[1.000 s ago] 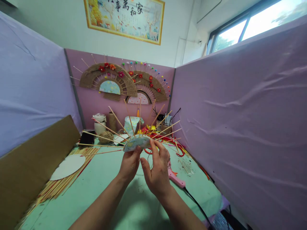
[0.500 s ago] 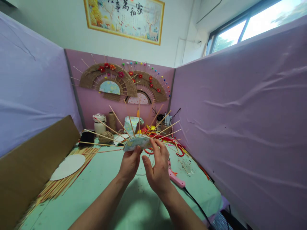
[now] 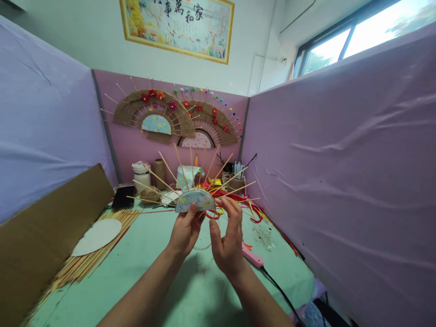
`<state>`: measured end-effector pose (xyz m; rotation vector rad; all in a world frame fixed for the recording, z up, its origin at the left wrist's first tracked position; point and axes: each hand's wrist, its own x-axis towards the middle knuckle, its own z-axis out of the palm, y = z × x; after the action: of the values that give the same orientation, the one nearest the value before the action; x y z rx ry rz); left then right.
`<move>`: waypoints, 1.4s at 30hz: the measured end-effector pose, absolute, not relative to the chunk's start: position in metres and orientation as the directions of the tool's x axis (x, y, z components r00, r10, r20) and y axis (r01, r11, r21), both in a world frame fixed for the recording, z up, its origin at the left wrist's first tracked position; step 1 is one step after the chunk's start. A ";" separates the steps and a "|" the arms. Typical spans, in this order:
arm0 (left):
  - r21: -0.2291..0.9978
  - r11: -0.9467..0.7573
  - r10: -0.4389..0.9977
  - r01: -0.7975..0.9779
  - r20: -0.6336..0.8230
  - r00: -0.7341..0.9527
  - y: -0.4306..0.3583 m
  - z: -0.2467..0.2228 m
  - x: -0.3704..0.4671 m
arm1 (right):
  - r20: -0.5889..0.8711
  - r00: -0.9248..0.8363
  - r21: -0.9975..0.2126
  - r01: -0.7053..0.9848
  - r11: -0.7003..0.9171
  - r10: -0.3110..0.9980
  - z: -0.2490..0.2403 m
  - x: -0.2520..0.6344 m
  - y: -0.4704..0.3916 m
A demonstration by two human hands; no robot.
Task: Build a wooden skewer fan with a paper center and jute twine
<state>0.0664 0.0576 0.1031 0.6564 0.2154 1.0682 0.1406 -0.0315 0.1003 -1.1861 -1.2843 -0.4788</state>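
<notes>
I hold up a half-made fan (image 3: 195, 200): a patterned paper half-disc with several thin wooden sticks radiating from its curved edge. My left hand (image 3: 185, 230) pinches its lower edge from the left, thumb on the face. My right hand (image 3: 227, 236) grips the lower right corner with fingertips behind it. The half-disc now stands nearly upright, facing me, above the green table (image 3: 150, 268).
A pink glue gun (image 3: 252, 256) with a black cord lies just right of my right hand. A bundle of sticks (image 3: 85, 261) and a white paper half-disc (image 3: 97, 230) lie at left beside a cardboard sheet (image 3: 44, 236). Twine, jars and red strips crowd the table's far end.
The fan has tipped from lying nearly flat to standing upright, facing me. Both hands shifted slightly, keeping hold of its lower edge.
</notes>
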 end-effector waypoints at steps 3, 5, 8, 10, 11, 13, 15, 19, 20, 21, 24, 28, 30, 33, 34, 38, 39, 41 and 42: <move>0.593 0.317 0.861 -0.740 0.147 0.487 0.057 0.103 0.067 | 0.904 0.287 -0.395 0.843 0.365 0.317 0.100 0.142 -0.029; 0.595 0.322 0.858 -0.737 0.146 0.493 0.058 0.102 0.067 | 0.903 0.295 -0.399 0.844 0.358 0.312 0.100 0.143 -0.029; 0.595 0.328 0.858 -0.734 0.138 0.495 0.058 0.102 0.067 | 0.904 0.306 -0.405 0.836 0.369 0.299 0.098 0.143 -0.030; 0.595 0.330 0.858 -0.733 0.134 0.495 0.058 0.103 0.067 | 0.903 0.313 -0.411 0.830 0.378 0.293 0.097 0.143 -0.031; 0.596 0.332 0.858 -0.731 0.132 0.497 0.058 0.103 0.067 | 0.901 0.317 -0.415 0.826 0.380 0.296 0.096 0.142 -0.031; 0.596 0.337 0.856 -0.729 0.130 0.501 0.058 0.104 0.066 | 0.894 0.319 -0.427 0.820 0.381 0.314 0.095 0.142 -0.031; 0.595 0.341 0.853 -0.728 0.130 0.505 0.058 0.104 0.066 | 0.889 0.323 -0.436 0.815 0.381 0.325 0.094 0.142 -0.031; 0.583 0.350 0.849 -0.733 0.133 0.512 0.057 0.104 0.066 | 0.888 0.338 -0.442 0.814 0.378 0.311 0.094 0.141 -0.032; 0.580 0.355 0.848 -0.733 0.130 0.513 0.057 0.104 0.066 | 0.889 0.338 -0.441 0.815 0.376 0.310 0.094 0.141 -0.033; 0.578 0.361 0.848 -0.732 0.123 0.515 0.058 0.104 0.066 | 0.889 0.337 -0.441 0.816 0.374 0.311 0.093 0.141 -0.034; 0.572 0.381 0.849 -0.727 0.095 0.519 0.058 0.105 0.065 | 0.886 0.342 -0.445 0.815 0.371 0.313 0.093 0.140 -0.035; 0.552 0.393 0.854 -0.735 0.078 0.515 0.060 0.105 0.063 | 0.887 0.351 -0.450 0.805 0.387 0.300 0.092 0.139 -0.036; 0.543 0.394 0.854 -0.742 0.083 0.514 0.061 0.106 0.063 | 0.887 0.335 -0.445 0.804 0.395 0.318 0.092 0.139 -0.036; 0.532 0.399 0.854 -0.747 0.081 0.514 0.062 0.107 0.062 | 0.880 0.345 -0.459 0.798 0.392 0.328 0.091 0.139 -0.036; 0.528 0.402 0.854 -0.748 0.078 0.514 0.061 0.107 0.062 | 0.879 0.354 -0.463 0.797 0.389 0.321 0.090 0.139 -0.036; 0.521 0.416 0.853 -0.745 0.059 0.518 0.061 0.108 0.061 | 0.886 0.351 -0.451 0.801 0.394 0.303 0.088 0.138 -0.035; 0.521 0.420 0.853 -0.744 0.054 0.519 0.061 0.108 0.061 | 0.885 0.341 -0.450 0.800 0.397 0.316 0.087 0.138 -0.034; 0.521 0.425 0.852 -0.740 0.047 0.522 0.061 0.108 0.061 | 0.870 0.341 -0.472 0.786 0.398 0.356 0.085 0.138 -0.033; 0.520 0.427 0.851 -0.740 0.046 0.524 0.061 0.108 0.061 | 0.854 0.361 -0.499 0.772 0.394 0.375 0.084 0.139 -0.033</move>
<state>0.0610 0.0612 0.1083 0.5225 0.2380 1.0049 0.1388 -0.0327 0.0842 -1.2066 -1.2424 -0.3573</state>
